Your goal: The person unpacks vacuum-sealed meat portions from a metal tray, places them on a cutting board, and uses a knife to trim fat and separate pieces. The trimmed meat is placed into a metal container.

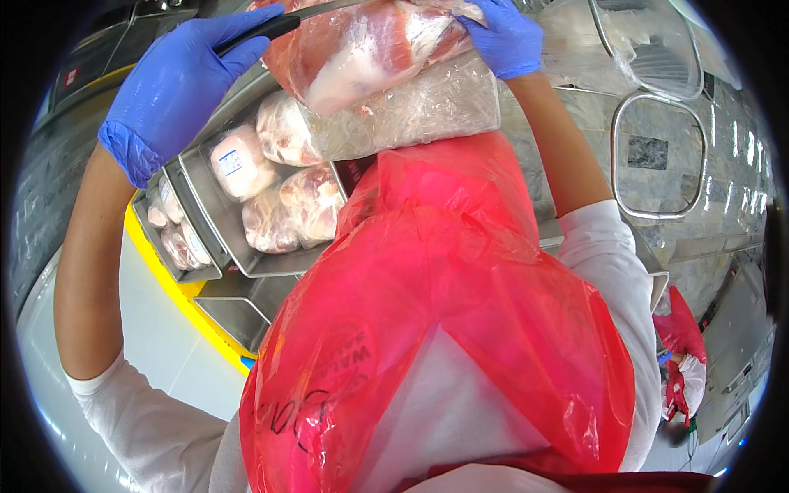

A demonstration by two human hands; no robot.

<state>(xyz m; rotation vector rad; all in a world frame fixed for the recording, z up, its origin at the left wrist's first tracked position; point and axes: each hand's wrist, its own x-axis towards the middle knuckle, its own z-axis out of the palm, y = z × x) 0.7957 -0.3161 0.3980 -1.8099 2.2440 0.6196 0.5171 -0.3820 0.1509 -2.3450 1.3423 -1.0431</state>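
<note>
A large pink-and-white raw meat cut in clear plastic lies tilted above the steel tray; a black-handled knife rests on it.

A large clear plastic bag of raw pink meat sits uppermost, above the steel tray. In that tray lie four rounded clear-wrapped meat packs; the left one bears a small white rectangular label. Left of the tray, smaller wrapped packs fill a narrower pan.
</note>
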